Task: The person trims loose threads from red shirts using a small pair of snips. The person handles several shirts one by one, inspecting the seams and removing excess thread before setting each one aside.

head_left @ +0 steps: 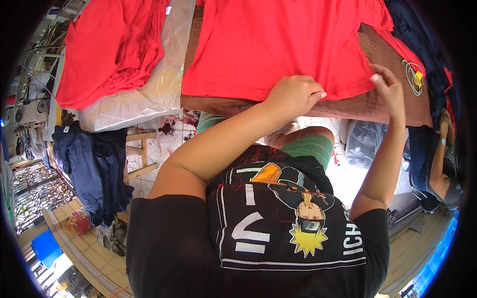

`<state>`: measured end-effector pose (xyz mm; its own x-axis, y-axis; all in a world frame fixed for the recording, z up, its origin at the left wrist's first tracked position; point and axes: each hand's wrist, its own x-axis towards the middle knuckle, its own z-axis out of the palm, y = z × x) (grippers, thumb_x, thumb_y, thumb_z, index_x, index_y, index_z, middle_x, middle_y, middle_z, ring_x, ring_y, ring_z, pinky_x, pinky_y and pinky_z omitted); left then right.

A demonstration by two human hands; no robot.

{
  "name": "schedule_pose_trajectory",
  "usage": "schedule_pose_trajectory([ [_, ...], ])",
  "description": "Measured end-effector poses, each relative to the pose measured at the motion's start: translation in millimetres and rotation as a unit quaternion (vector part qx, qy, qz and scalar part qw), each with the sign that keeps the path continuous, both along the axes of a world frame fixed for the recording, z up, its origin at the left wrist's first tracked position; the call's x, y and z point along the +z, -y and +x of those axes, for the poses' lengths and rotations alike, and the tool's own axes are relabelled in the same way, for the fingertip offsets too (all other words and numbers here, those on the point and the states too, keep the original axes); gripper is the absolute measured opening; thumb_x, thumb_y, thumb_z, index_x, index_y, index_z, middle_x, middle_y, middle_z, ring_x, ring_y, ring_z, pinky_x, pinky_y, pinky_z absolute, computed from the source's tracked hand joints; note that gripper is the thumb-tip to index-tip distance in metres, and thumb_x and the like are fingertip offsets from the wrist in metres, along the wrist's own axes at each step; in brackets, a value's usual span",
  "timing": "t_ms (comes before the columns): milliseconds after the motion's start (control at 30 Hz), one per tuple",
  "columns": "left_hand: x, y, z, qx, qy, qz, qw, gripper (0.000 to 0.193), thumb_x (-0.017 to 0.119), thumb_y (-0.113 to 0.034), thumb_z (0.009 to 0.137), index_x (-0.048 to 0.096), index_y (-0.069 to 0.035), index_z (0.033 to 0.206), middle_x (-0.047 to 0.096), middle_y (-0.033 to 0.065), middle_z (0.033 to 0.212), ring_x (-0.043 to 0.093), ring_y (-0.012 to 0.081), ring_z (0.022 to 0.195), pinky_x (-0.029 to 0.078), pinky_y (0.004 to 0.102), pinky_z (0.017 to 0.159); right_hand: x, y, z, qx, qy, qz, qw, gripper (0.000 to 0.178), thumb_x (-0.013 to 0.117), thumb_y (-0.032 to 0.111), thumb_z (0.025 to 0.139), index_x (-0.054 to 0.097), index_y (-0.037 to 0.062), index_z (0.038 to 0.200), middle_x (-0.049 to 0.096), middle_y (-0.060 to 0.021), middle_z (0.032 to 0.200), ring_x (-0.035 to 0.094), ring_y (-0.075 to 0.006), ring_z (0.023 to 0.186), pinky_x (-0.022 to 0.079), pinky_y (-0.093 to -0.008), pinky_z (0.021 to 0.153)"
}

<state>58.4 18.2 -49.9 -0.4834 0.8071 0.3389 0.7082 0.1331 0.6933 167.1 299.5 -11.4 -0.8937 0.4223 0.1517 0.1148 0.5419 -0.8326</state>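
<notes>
A red shirt (283, 44) lies spread over a brown-covered table (218, 105), with its hem toward me. My left hand (296, 94) is closed at the hem, its thumb and fingers pinched on the cloth. At the shirt's right lower corner is my right hand (390, 92), fingers curled and thumb close to the index finger beside the side edge. Whatever lies between those fingertips is too small to make out. To the right of that hand, a pale looped cord with a yellow piece (418, 78) rests on the brown cover.
A heap of red garments (114, 49) lies on a plastic-wrapped surface (134, 107) at the left. Dark trousers (92, 164) hang below it. Dark blue cloth (415, 35) lies along the far right, where another person's arm (439, 154) shows. Thread scraps (171, 124) litter the tiled floor.
</notes>
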Motion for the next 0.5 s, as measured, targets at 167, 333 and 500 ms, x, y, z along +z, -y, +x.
schedule_pose_trajectory([
  [167, 15, 0, -7, 0.017, 0.097, 0.019, 0.995, 0.018, 0.059, -0.02, 0.09, 0.067, -0.004, 0.088, 0.065, 0.012, 0.082, 0.064, 0.0267, 0.078, 0.05, 0.036, 0.068, 31, 107, -14, 0.088, 0.11, 0.204, 0.969, 0.038, 0.077, 0.03, 0.074, 0.068, 0.0102, 0.105, 0.066, -0.0049, 0.081, 0.063, -0.0218, 0.073, 0.049, -0.0327, 0.068],
  [333, 52, 18, -11, 0.037, -0.01, 0.121, 0.992, 0.019, 0.065, -0.02, 0.088, 0.063, -0.002, 0.094, 0.065, 0.0114, 0.086, 0.065, 0.0264, 0.078, 0.05, 0.0332, 0.069, -5, 69, -19, -0.238, -0.007, 0.28, 0.93, 0.026, 0.073, 0.018, 0.074, 0.067, 0.0084, 0.097, 0.067, -0.0122, 0.089, 0.065, -0.0304, 0.079, 0.051, -0.0376, 0.071],
  [500, 47, 33, -15, -0.008, -0.04, -0.008, 0.999, 0.02, 0.067, -0.023, 0.086, 0.066, -0.004, 0.094, 0.068, 0.0094, 0.088, 0.066, 0.0254, 0.076, 0.051, 0.0336, 0.067, -17, 53, 0, -0.315, -0.091, 0.293, 0.898, 0.02, 0.068, 0.013, 0.074, 0.065, 0.0071, 0.092, 0.065, -0.0098, 0.089, 0.065, -0.0306, 0.083, 0.051, -0.0389, 0.072],
])
